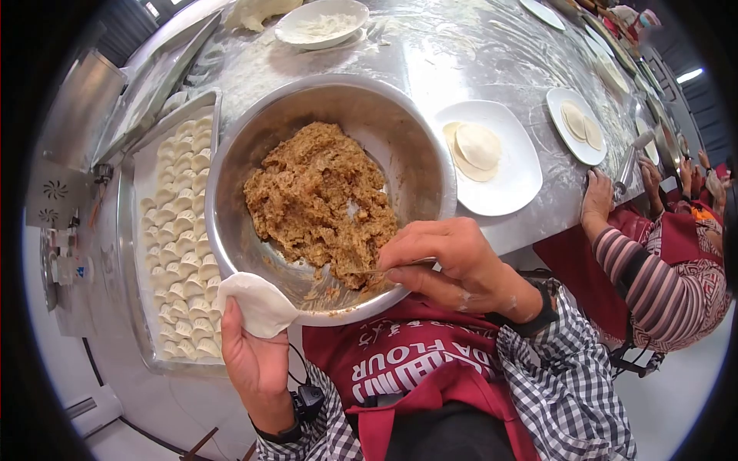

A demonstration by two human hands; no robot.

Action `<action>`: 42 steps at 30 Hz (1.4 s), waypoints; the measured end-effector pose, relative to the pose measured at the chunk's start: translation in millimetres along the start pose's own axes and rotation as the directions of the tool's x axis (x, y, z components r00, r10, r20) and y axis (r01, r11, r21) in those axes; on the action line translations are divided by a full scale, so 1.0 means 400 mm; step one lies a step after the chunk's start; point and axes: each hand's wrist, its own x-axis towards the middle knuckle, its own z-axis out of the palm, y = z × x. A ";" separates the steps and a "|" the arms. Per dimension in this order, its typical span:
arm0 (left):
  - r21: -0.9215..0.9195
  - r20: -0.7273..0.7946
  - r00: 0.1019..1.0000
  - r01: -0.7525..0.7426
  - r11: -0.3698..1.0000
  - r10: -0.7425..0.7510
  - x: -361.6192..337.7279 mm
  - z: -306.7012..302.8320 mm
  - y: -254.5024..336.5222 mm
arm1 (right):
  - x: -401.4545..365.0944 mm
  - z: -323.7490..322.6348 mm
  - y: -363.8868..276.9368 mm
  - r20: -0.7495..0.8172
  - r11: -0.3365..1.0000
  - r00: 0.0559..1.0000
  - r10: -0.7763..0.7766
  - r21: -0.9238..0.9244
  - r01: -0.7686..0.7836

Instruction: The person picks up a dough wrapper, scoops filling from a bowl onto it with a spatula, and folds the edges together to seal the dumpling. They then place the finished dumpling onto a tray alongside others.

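Note:
My left hand [257,365] holds a round white dumpling wrapper [257,303] by its edge, just outside the lower left rim of a large metal bowl [419,131]. Inside the bowl lies a mound of brown minced filling [319,192]. My right hand [453,265] is over the bowl's lower right rim, its fingers closed around a thin metal utensil [369,271]. The utensil's tip reaches into the filling, so whether it is a spoon or a flat spatula cannot be seen. Beside the bowl on the right, a white plate [511,184] carries a few loose wrappers [477,147].
Left of the bowl, a metal tray [131,253] holds rows of folded dumplings [184,238]. A dish of flour [321,24] stands behind it on the floury metal table [430,61]. On the right are another plate [559,131] with wrappers, a co-worker's hand [596,201] and a rolling pin [626,169].

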 end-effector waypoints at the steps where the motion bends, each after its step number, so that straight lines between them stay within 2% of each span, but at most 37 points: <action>1: -0.011 -0.046 0.999 -0.005 1.000 0.005 0.000 -0.001 0.000 | -0.002 0.003 0.001 -0.045 0.998 0.999 0.021 0.058 -0.018; 3: -0.013 -0.011 1.000 0.003 1.000 -0.003 0.001 -0.002 0.000 | -0.004 0.003 -0.002 -0.087 0.993 0.995 0.045 0.115 -0.034; 5: -0.016 0.025 1.000 0.010 1.000 -0.009 0.002 -0.005 -0.003 | -0.005 -0.005 -0.012 -0.067 0.958 0.972 0.227 0.195 -0.211; 6: -0.021 0.026 1.000 0.013 1.000 -0.012 0.002 -0.006 -0.003 | -0.004 -0.005 -0.013 -0.066 0.958 0.971 0.229 0.195 -0.212; 8: -0.029 0.028 1.000 0.014 0.999 -0.013 0.003 -0.005 -0.004 | 0.002 -0.005 -0.017 -0.070 0.777 0.893 0.444 0.526 -0.345; 10: -0.036 0.029 0.999 0.027 0.999 -0.026 0.001 -0.003 -0.002 | 0.022 -0.001 -0.021 -0.098 0.809 0.894 0.437 0.476 -0.344; 12: -0.037 -0.011 1.000 0.012 0.999 -0.012 -0.002 0.003 -0.013 | 0.026 0.006 0.002 -0.187 0.917 0.949 0.253 0.360 -0.173; 13: -0.037 -0.051 0.999 0.000 0.999 -0.002 -0.002 0.004 -0.013 | 0.031 0.009 0.009 -0.186 0.917 0.949 0.253 0.360 -0.174; 15: -0.033 -0.063 0.998 -0.002 0.999 0.000 -0.004 0.003 -0.011 | 0.038 0.015 0.018 -0.142 0.998 0.988 0.062 0.016 -0.061; 19: -0.028 -0.059 0.998 -0.001 1.000 -0.001 -0.004 0.003 -0.013 | 0.039 0.029 0.021 -0.099 1.000 0.995 0.017 0.008 -0.016; 22: -0.059 -0.058 0.998 -0.002 0.998 -0.001 -0.003 0.002 -0.016 | 0.034 0.031 0.012 -0.059 0.996 0.997 0.049 0.080 -0.044; 24: -0.060 -0.052 0.999 -0.002 0.998 -0.001 -0.002 0.001 -0.015 | 0.029 0.027 0.010 -0.050 0.941 0.970 0.239 0.259 -0.218; 25: -0.061 -0.045 0.999 -0.001 0.998 -0.001 -0.002 0.001 -0.018 | 0.028 0.022 0.009 -0.051 0.941 0.970 0.238 0.258 -0.218; 27: -0.051 -0.060 0.998 -0.007 0.999 0.004 -0.003 0.002 -0.017 | 0.033 0.013 0.004 0.026 0.809 0.913 0.407 0.454 -0.373; 28: -0.042 -0.075 0.997 -0.012 0.999 0.009 -0.002 0.002 -0.015 | 0.038 0.012 0.002 0.026 0.809 0.913 0.407 0.454 -0.374; 30: -0.034 -0.073 0.997 -0.010 0.999 0.008 -0.002 0.002 -0.013 | 0.046 0.008 0.003 0.021 0.716 0.881 0.472 0.573 -0.397; 37: -0.029 0.019 1.000 -0.024 0.999 0.024 0.005 0.002 -0.003 | 0.054 -0.025 0.013 0.013 0.614 0.854 0.520 0.689 -0.385; 40: -0.035 0.024 1.000 0.009 0.999 -0.008 0.010 0.018 -0.010 | 0.039 -0.052 0.006 -0.059 0.642 0.872 0.486 0.701 -0.310; 42: -0.030 0.049 0.998 0.038 0.999 -0.036 0.017 0.033 -0.021 | 0.030 -0.061 -0.014 -0.208 0.682 0.860 0.465 0.703 -0.199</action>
